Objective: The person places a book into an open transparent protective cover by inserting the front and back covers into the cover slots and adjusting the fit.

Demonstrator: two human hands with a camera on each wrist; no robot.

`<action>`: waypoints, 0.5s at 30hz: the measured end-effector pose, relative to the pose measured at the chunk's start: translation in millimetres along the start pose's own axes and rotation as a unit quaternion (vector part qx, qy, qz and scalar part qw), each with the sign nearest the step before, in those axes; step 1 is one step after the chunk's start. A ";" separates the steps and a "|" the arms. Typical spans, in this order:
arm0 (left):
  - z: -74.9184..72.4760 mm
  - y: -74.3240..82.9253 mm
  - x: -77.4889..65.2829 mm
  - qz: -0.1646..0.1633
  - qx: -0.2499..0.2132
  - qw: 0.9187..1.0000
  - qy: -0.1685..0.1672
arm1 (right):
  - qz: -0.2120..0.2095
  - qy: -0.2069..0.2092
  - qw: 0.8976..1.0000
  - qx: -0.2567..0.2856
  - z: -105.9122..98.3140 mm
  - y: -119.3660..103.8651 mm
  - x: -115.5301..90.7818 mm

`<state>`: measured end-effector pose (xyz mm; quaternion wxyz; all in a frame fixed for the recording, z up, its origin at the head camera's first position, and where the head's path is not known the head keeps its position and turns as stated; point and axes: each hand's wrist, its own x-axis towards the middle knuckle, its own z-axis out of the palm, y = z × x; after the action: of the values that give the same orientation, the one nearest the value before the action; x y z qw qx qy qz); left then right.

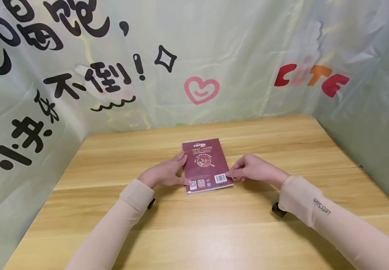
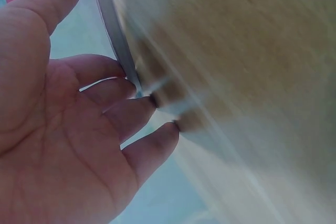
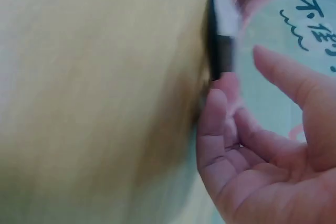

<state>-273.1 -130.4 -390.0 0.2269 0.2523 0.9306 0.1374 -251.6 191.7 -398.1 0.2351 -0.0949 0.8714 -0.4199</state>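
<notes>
A thin maroon book (image 1: 205,165) lies flat on the wooden table, its printed face with a barcode turned up. Along its left side rests my left hand (image 1: 167,170), fingers spread against the edge and thumb at the near-left corner. In the left wrist view those fingers (image 2: 142,111) are only slightly bent beside the book's edge (image 2: 113,30). My right hand (image 1: 257,169) holds the near-right corner with curled fingers and thumb. The right wrist view shows the curled fingers (image 3: 212,124) at the blurred book end; the contact under the corner is hidden.
The wooden table (image 1: 113,165) extends around the book. Behind it and at both sides hangs a pale green printed curtain (image 1: 241,60) with black lettering, a pink heart and the word CUTE. A dark wrist strap piece (image 1: 278,210) shows under the right sleeve.
</notes>
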 end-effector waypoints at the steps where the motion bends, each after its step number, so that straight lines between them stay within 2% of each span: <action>1: 0.1 -0.4 -0.8 -0.003 -0.004 1.000 0.000 | 0.002 0.001 1.000 0.006 0.5 0.3 0.4; 9: 1.7 -2.5 -3.0 0.000 -0.012 1.000 0.011 | -0.007 -0.032 0.999 0.001 8.8 0.1 -1.0; 15: 0.4 -2.4 -0.4 0.011 0.000 1.000 0.005 | -0.014 -0.019 0.999 -0.029 16.9 -1.9 -0.3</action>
<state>-273.6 -132.6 -391.0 0.2211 0.2615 0.9289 0.1410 -243.1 179.0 -405.6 0.2430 -0.1215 0.8771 -0.3960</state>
